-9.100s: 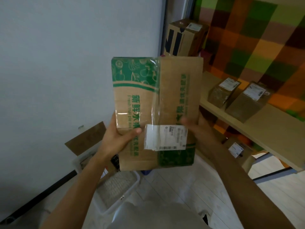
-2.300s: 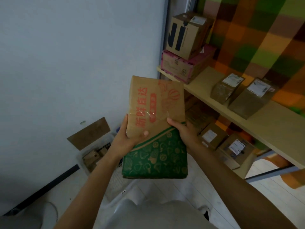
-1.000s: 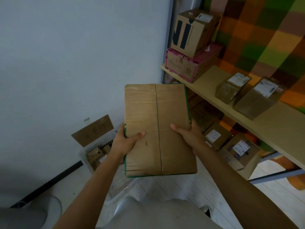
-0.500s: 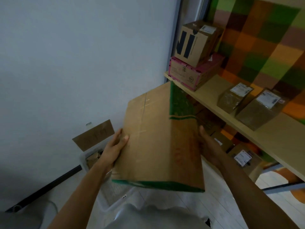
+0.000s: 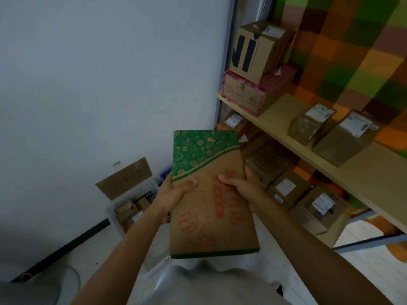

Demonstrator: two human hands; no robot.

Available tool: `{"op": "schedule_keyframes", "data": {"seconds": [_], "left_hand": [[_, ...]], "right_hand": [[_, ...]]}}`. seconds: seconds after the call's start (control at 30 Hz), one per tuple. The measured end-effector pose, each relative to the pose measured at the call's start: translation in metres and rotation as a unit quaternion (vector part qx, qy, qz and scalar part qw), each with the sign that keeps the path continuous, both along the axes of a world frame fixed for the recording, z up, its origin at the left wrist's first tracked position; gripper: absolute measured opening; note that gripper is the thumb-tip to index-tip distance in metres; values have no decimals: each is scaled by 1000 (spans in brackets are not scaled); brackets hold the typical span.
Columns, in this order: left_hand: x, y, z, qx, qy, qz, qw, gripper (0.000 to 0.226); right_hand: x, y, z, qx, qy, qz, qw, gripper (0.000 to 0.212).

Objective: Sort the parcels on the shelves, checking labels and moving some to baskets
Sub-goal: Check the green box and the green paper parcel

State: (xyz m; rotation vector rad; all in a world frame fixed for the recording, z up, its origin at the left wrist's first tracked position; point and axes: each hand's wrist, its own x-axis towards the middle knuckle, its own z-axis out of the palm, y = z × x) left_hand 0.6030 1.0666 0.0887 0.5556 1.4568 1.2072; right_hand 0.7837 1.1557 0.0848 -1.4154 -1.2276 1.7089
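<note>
Two hands carry one flat cardboard parcel [image 5: 209, 208] in front of the body. It is clear of the shelf [image 5: 282, 115], above the floor, and to the right of the white basket [image 5: 111, 211] lower down.

We judge the parcel light and stiff: a shallow corrugated box, printed green at the far end and red on the face turned toward us. No label shows on this face. The board looks smooth, so we take hold at the two long edges near mid-length, where the side walls should resist crushing.

The left hand [image 5: 174, 194] clamps the left edge, thumb on top, fingers hidden beneath. The right hand [image 5: 246, 192] clamps the right edge likewise, thumb laid across the face. Each grip is closed on the parcel. Both forearms reach forward with the wrists about level.
</note>
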Motion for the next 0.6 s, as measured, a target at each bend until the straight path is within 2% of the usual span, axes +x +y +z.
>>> {"op": "schedule_keyframes", "data": {"seconds": [0.07, 0.13, 0.17, 0.23, 0.27, 0.33, 0.37, 0.43, 0.5, 0.53, 0.57, 0.6], "left_hand": [[-5, -6, 0, -1, -19, 29, 999, 29], [-19, -12, 0, 9, -52, 53, 997, 41], [-27, -16, 0, 12, -72, 54, 996, 51], [-40, -21, 1, 26, -106, 42, 993, 67], [-46, -25, 2, 30, -123, 34, 991, 76], [-52, -29, 3, 43, -156, 11, 987, 98], [-53, -31, 2, 48, -170, 4, 984, 104], [-51, -32, 6, 42, -182, 6, 982, 109], [-52, -31, 7, 45, -95, 55, 993, 121], [-53, -31, 8, 52, 0, 77, 996, 124], [-52, -31, 11, 62, 97, 87, 990, 114], [-50, -31, 15, 76, 158, 91, 980, 97]], "right_hand": [[-2, 4, 12, 49, -50, 29, 997, 58], [4, 12, 30, 85, -36, 43, 995, 20], [10, 17, 36, 80, -16, 20, 996, 9], [27, 35, 30, 75, -41, -56, 995, 22], [32, 40, 25, 66, -75, -58, 993, 33], [43, 44, 10, -13, -114, 19, 993, 73], [48, 42, 5, -62, -90, 59, 992, 90], [50, 38, 10, -110, -5, 101, 989, 99], [53, 37, 13, -115, 42, 103, 987, 91], [52, 35, 15, -103, 56, 101, 988, 78], [52, 33, 15, -91, 68, 87, 990, 64], [49, 30, 16, -76, 60, 77, 992, 53]]}}
